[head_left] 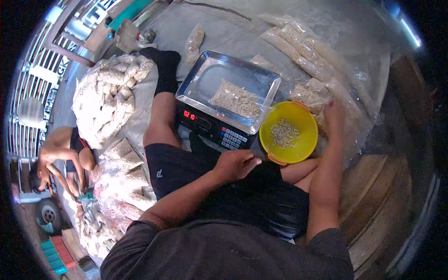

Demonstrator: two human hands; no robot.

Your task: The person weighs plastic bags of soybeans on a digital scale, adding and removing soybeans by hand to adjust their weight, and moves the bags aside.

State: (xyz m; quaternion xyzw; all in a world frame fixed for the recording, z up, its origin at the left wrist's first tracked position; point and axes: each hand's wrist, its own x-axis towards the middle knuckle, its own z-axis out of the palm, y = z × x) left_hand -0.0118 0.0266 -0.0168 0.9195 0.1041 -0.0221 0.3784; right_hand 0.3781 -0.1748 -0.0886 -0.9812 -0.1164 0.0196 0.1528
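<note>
My left hand hovers above my lap, just in front of the scale, its fingers curled in and nothing visible in them. Out to the right, my right hand is closed among clear plastic bags; what it grips, if anything, is hidden. Between the hands sits a yellow bowl with orange handles, holding small pale pieces. A digital scale reads 0210 in red. On its steel tray lies a clear bag of pale pieces.
Filled long bags lie at the upper right, with smaller filled bags beside the bowl. A large heap of bags and more packets line the left. Another person bends over at far left. Wooden boards are at right.
</note>
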